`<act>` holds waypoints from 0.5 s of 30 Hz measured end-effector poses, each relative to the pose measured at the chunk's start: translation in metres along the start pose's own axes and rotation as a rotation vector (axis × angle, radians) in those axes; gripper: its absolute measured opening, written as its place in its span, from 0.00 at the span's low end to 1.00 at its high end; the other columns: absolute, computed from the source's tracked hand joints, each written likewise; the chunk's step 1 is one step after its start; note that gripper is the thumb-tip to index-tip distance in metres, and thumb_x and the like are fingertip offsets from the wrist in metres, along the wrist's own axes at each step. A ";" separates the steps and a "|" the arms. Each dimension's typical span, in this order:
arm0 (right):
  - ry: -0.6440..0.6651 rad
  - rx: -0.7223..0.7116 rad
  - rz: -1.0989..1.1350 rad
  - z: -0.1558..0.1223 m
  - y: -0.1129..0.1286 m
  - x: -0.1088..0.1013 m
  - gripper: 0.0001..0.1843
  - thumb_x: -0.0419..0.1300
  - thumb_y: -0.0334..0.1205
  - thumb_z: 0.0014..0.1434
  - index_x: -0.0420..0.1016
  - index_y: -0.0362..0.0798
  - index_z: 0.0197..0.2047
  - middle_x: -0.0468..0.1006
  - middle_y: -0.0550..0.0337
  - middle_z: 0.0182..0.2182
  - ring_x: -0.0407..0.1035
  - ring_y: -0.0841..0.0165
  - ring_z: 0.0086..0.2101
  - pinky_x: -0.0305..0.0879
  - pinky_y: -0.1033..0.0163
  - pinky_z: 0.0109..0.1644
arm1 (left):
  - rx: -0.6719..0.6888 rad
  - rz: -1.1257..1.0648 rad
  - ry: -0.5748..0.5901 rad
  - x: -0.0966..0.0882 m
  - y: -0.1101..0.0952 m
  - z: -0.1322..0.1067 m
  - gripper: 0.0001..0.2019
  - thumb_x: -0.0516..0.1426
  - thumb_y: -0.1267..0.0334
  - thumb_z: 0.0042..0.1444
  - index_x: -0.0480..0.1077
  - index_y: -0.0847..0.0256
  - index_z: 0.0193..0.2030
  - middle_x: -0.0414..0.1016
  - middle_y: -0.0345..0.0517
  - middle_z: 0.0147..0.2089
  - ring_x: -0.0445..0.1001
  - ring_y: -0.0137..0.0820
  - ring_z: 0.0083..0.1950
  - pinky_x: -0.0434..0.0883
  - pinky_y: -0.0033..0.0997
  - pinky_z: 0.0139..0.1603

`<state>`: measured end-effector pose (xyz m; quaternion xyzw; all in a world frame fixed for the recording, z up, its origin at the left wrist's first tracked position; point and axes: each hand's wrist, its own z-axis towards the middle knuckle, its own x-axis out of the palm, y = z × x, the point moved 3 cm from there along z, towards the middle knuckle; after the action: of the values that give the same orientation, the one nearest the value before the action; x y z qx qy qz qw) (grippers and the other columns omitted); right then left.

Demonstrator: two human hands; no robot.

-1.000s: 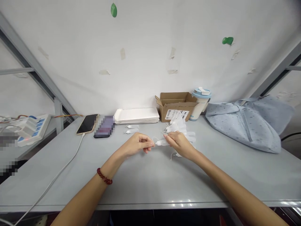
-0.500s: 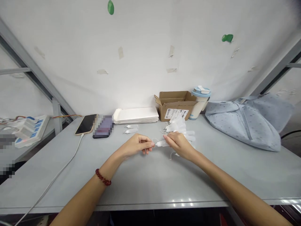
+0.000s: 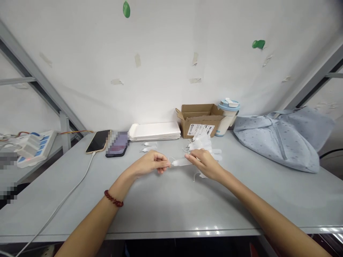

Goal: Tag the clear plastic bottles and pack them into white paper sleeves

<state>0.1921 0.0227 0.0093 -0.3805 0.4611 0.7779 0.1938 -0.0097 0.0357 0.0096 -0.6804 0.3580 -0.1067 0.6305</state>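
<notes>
Both of my hands meet over the middle of the grey table point(image 3: 166, 207). A small clear plastic tag point(image 3: 180, 162) with a thin loop is stretched between them. My left hand point(image 3: 150, 163), with a red bead bracelet on its wrist, pinches the tag's pointed left end. My right hand point(image 3: 205, 164) pinches its right end. Just behind my right hand lies a loose pile of similar clear tags point(image 3: 203, 144). Two more such tags point(image 3: 149, 146) lie apart to the left.
Along the wall stand a stack of white sheets point(image 3: 155, 131), an open cardboard box point(image 3: 199, 119) and a blue-lidded cup point(image 3: 227, 117). A light blue bag point(image 3: 284, 139) fills the right. Two phones point(image 3: 107, 142) lie left, one on a white cable point(image 3: 64, 203). A power strip point(image 3: 34, 146) sits far left.
My left hand has drawn a little to the left, so more of the clear tag shows between the hands. My right hand stays where it was.
</notes>
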 end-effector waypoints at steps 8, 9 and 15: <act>0.336 0.187 -0.088 -0.011 -0.009 -0.027 0.13 0.59 0.49 0.53 0.66 0.49 0.27 0.69 0.64 0.25 0.61 0.72 0.24 0.53 0.67 0.25 | -0.188 0.397 -0.136 -0.049 0.007 -0.017 0.12 0.55 0.56 0.47 0.69 0.62 0.20 0.68 0.40 0.20 0.67 0.30 0.25 0.62 0.27 0.29; 0.350 0.197 -0.114 -0.013 -0.009 -0.030 0.12 0.60 0.48 0.52 0.67 0.49 0.27 0.70 0.63 0.25 0.62 0.72 0.25 0.53 0.67 0.25 | -0.207 0.436 -0.153 -0.053 0.010 -0.018 0.12 0.55 0.56 0.46 0.68 0.61 0.19 0.68 0.40 0.19 0.67 0.30 0.25 0.62 0.28 0.29; 0.327 0.279 -0.288 -0.016 -0.006 -0.032 0.14 0.57 0.50 0.54 0.67 0.49 0.26 0.73 0.62 0.27 0.63 0.71 0.24 0.53 0.66 0.25 | -0.354 0.646 -0.248 -0.069 0.033 -0.015 0.12 0.53 0.59 0.45 0.65 0.60 0.16 0.71 0.43 0.20 0.70 0.34 0.26 0.62 0.29 0.29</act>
<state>0.2230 0.0134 0.0254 -0.5324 0.5301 0.5994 0.2761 -0.0801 0.0683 0.0028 -0.6386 0.4877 0.2437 0.5431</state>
